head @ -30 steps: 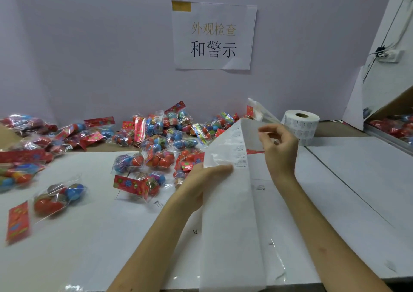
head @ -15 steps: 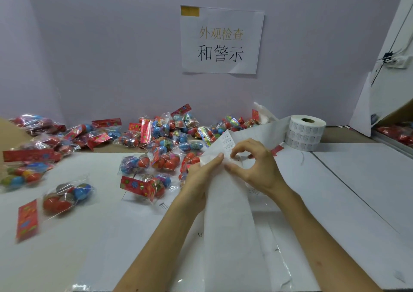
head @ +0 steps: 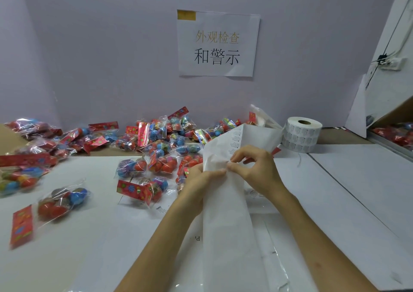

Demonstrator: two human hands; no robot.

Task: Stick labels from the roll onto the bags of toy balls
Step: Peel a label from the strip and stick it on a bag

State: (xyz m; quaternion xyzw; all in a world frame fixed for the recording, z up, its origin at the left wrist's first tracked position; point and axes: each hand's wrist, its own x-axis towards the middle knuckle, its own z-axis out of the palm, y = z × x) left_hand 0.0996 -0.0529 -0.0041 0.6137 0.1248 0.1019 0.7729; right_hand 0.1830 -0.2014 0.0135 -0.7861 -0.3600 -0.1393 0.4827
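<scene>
While the left hand (head: 199,181) grips the matte paper strip (head: 226,224) at centre frame, its long axis running upward toward the cylindrical roll (head: 301,135), the right hand (head: 257,172) pinches it; crinkly bags (head: 156,155) lie left.

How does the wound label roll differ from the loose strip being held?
The label roll stands on end at the back of the table, untouched; the loose strip slopes toward the camera, held by the left hand and pinched by the right hand. The label roll shows labels on its side; the loose strip shows print only above the hands, bare below. Both are white paper.
</scene>
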